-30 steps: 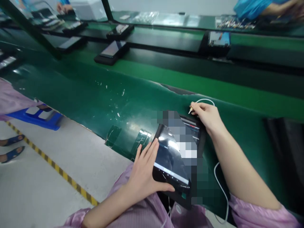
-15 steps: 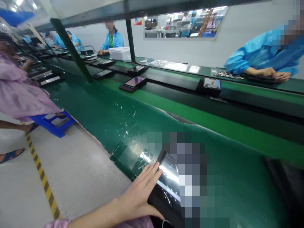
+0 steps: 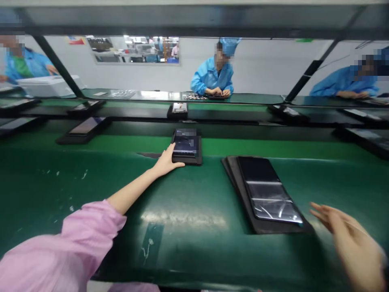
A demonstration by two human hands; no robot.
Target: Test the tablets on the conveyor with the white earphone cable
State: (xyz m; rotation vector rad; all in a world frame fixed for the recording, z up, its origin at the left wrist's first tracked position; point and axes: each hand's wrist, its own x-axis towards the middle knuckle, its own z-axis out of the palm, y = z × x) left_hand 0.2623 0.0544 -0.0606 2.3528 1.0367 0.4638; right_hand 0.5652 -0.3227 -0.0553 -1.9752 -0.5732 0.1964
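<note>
The tablet (image 3: pixel 182 144), its screen lit, lies on a black pad (image 3: pixel 199 154) at the middle of the scene, across the light green strip (image 3: pixel 231 148), at the far edge of the dark green bench (image 3: pixel 194 198). The left hand (image 3: pixel 165 163) touches the near left corner of this set, fingers along the left side and thumb spread out at the near edge; I cannot tell whether they grip. A pink sleeve (image 3: pixel 91 227) covers the arm behind it.

Nearer and to the right, a second tablet (image 3: pixel 267 190) rests slantwise on a dark stacked pad (image 3: pixel 266 227). To the right of that, apart from it, is the right hand (image 3: pixel 354 239), blurred, fingers loosely bent; whether they close on anything I cannot tell.

Farther off to the left, another tablet (image 3: pixel 86 125) sits on its pad. At the far side, a person in a blue jacket (image 3: pixel 209 77) works with both hands, and a white box (image 3: pixel 48 86) stands far left
</note>
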